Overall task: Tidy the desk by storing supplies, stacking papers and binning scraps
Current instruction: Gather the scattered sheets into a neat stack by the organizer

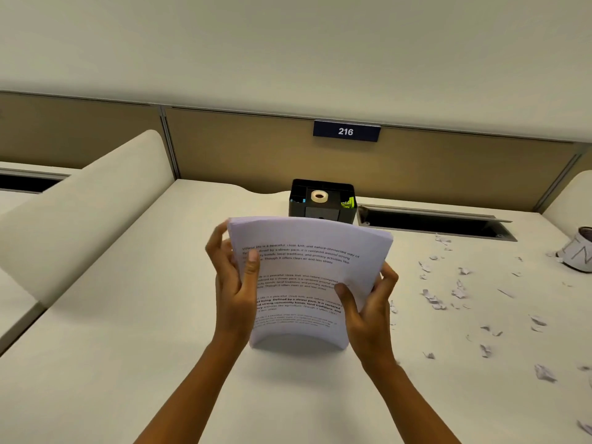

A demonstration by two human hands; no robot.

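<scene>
A stack of printed white papers (304,277) stands upright on its lower edge on the cream desk (128,347), bowed outward. My left hand (232,283) grips its left edge, thumb across the front. On the right edge my right hand (368,309) holds it the same way. Behind the stack sits a black desk organiser (322,200) with a roll of tape (319,196) and a green item in its compartments. Several torn paper scraps (455,293) lie scattered on the desk to the right.
A white cup-like bin (578,254) lies tilted at the right edge. A dark cable slot (432,222) with an open flap runs along the back of the desk. A tan partition with a "216" plate (346,131) stands behind, and a cream divider (89,203) rises at the left.
</scene>
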